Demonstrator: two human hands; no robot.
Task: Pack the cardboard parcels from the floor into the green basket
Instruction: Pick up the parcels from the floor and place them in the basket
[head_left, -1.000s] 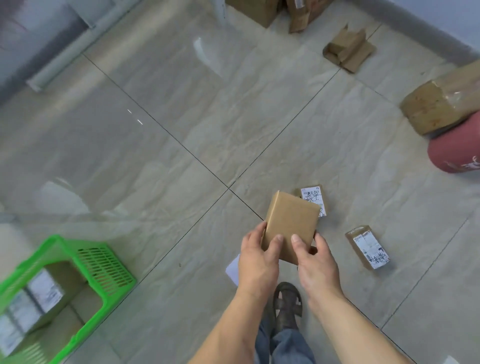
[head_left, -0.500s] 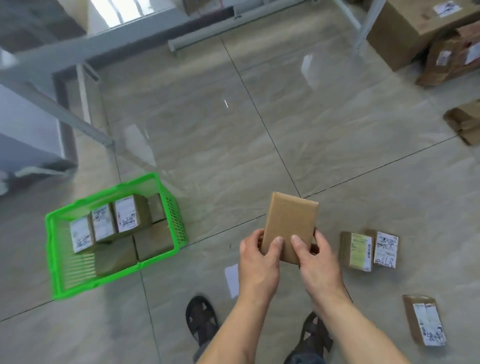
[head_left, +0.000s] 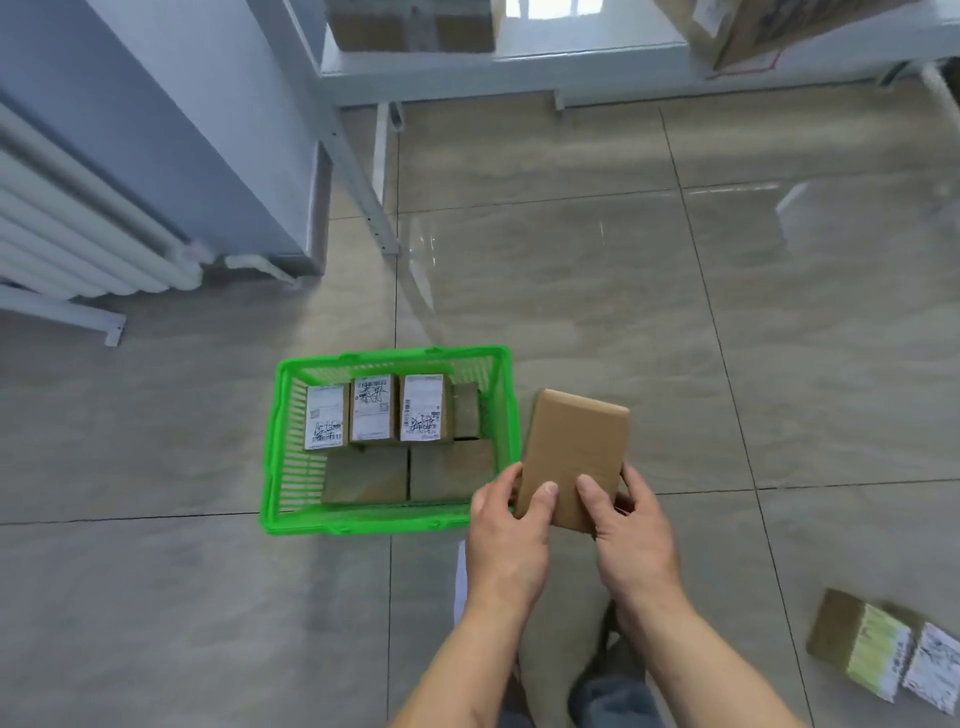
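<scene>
— Held? 
— Gripped by both hands, left hand and right hand, thumbs on top, fingers curled under the near end of a plain brown cardboard parcel; flat, unlabelled on the side showing, above the floor just beside the right rim of the green basket. 
— Inside the basket? 
— Three labelled parcels upright along the far wall, plain brown ones lying nearer. 
— Elsewhere? 
— Two more labelled parcels on the floor, bottom right.
</scene>
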